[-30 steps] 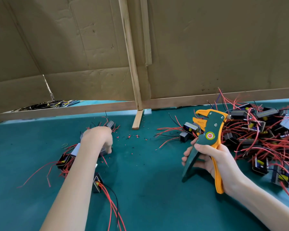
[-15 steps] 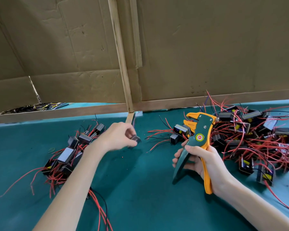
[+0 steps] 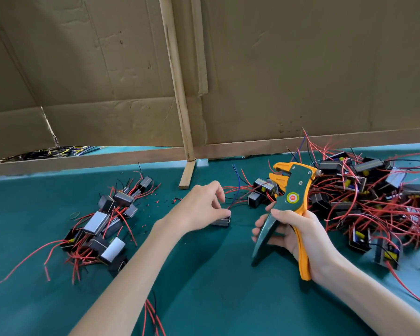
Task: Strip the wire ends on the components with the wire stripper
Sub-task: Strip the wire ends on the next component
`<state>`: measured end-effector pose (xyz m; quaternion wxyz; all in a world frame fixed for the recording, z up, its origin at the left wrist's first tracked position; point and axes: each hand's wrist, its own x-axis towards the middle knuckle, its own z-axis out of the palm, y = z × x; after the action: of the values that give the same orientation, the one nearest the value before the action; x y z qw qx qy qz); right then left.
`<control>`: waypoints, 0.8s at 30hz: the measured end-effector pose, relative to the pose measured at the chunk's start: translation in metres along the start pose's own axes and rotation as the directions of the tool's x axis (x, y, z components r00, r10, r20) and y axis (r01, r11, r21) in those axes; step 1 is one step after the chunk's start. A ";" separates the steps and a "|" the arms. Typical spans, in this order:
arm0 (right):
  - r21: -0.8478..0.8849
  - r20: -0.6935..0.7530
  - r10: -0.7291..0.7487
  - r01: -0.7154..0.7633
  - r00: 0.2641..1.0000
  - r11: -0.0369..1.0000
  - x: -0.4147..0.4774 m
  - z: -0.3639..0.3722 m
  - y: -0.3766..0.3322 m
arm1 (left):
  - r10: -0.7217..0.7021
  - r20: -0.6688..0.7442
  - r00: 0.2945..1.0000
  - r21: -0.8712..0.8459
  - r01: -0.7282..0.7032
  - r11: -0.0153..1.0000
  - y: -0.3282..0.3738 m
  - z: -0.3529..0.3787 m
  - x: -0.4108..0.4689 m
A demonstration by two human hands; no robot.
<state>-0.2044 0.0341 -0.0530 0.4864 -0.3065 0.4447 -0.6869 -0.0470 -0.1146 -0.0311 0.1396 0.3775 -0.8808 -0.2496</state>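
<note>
Left grip (image 3: 199, 207) pinches one black component (image 3: 220, 221) at mid-bench (image 3: 204, 299); right grip (image 3: 298, 234) wraps the wire stripper (image 3: 292, 197) handles. Small pile (image 3: 107, 221) toward the left edge appears finished; larger heap (image 3: 374, 202) at the right edge likely remains.

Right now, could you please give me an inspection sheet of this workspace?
Surface: green mat, dotted with red insulation scraps.
Job's things: wire stripper, handles spread; one component on mat; large component heap right, smaller heap left.
Clutter: wooden block.
Hands: left hand pinches the component; right hand grips the wire stripper.
Cables: red leads tangle through both heaps; loose wires at near edge.
Surroundings: cardboard wall, wooden post; dark wire bundle behind.
</note>
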 end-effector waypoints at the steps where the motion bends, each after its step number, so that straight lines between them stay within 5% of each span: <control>1: -0.002 0.001 0.000 0.000 1.000 1.000 0.000 0.000 0.000 | -0.006 -0.036 0.999 -0.018 0.005 1.000 0.000 0.002 0.000; 8: -0.011 0.003 0.010 -0.010 1.000 1.000 0.000 -0.001 0.001 | 0.111 -0.149 0.983 -0.105 -0.127 0.986 0.008 0.011 0.000; 12: -0.011 0.001 0.012 -0.012 1.000 1.000 0.000 -0.001 0.000 | 0.010 -0.273 0.962 -0.045 -0.023 0.999 0.008 -0.019 -0.001; 16: -0.018 0.008 0.018 -0.017 1.000 1.000 -0.001 -0.001 0.001 | -0.302 0.117 0.946 -0.004 0.305 0.952 0.004 -0.047 -0.009; 18: -0.024 0.008 0.019 -0.019 1.000 1.000 -0.001 0.000 0.001 | -0.380 0.182 0.907 -0.041 0.393 0.918 0.003 -0.043 -0.010; 24: -0.013 0.001 0.008 -0.008 1.000 1.000 -0.001 -0.001 0.001 | -0.330 -0.151 0.932 -0.286 0.278 0.917 -0.009 -0.016 -0.002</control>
<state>-0.2042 0.0349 -0.0543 0.4872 -0.3080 0.4501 -0.6821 -0.0336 -0.1239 -0.0228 0.2335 0.5113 -0.7525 -0.3431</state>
